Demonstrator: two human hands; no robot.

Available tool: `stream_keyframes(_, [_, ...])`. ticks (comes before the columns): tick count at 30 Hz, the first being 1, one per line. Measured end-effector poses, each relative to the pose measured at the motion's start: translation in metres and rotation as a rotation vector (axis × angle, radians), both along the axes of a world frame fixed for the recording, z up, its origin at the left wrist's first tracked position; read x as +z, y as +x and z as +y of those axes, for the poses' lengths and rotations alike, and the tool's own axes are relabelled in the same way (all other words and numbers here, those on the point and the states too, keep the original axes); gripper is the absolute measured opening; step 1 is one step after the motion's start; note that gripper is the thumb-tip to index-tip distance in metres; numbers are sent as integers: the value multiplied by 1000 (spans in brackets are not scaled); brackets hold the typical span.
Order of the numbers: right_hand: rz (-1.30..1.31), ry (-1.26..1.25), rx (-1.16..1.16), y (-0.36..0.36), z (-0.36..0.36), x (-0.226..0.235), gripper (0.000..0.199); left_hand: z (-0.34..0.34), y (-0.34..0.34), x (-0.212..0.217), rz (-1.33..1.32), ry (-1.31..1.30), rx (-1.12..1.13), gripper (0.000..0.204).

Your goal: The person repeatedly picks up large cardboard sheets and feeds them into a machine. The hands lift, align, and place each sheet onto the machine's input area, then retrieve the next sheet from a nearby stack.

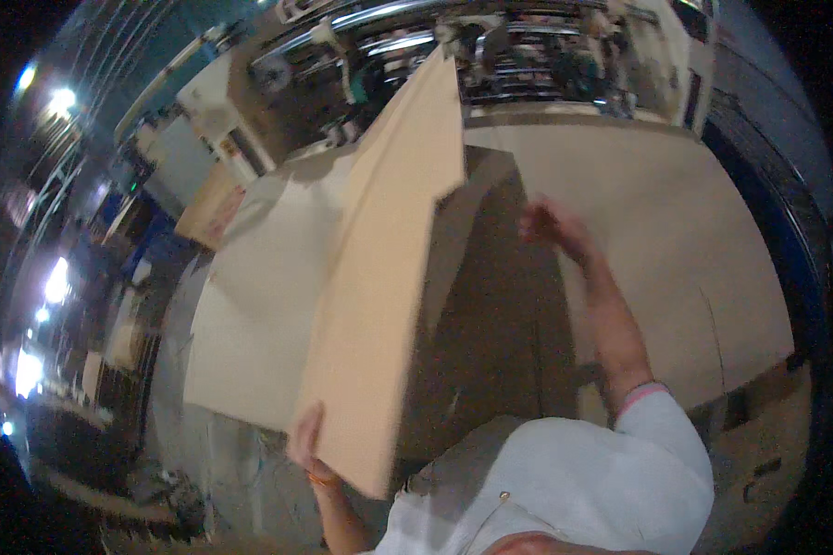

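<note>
A long folded cardboard sheet point(370, 277) stands tilted in front of me, its pale face toward the left and a notch in its upper right edge. My left hand point(307, 442) grips its near lower left edge, the fingers on the pale face. My right hand point(555, 227) is to the right of the folded sheet, over the flat cardboard. It is slightly blurred, with loosely curved fingers and nothing visible in them. The shaded side of the folded cardboard point(491, 324) lies between the two hands.
Wide flat cardboard sheets point(657, 222) spread beneath, reaching left and right. Beyond their far edge stands a machine with metal rollers point(528, 69). At the far left is a pale machine housing point(227, 111). A brown cardboard piece point(768, 462) sits low at the right.
</note>
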State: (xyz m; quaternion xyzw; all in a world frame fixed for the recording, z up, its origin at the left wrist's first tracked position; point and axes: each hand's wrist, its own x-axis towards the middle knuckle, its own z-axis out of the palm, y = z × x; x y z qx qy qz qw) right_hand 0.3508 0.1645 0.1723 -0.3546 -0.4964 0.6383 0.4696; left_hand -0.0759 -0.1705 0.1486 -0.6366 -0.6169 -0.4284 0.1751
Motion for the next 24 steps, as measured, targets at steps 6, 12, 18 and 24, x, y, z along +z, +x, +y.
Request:
stream_keyframes(6, [-1177,-143,-1239,301,-191,-191,41,64,-84,81,-73,373,218,25])
stream_keyframes(12, [-1306,-881,-1542,443,-337,-306,46,125,-154,195,-75,297,277,30])
stream_keyframes(18, [325,-83,-1698,576,-451,-356,52,174,-240,101,225,94,803,38])
stream_keyframes(24, [83,-111,-1528,551,-424,-304,59,140,-226,41,51,215,520,35])
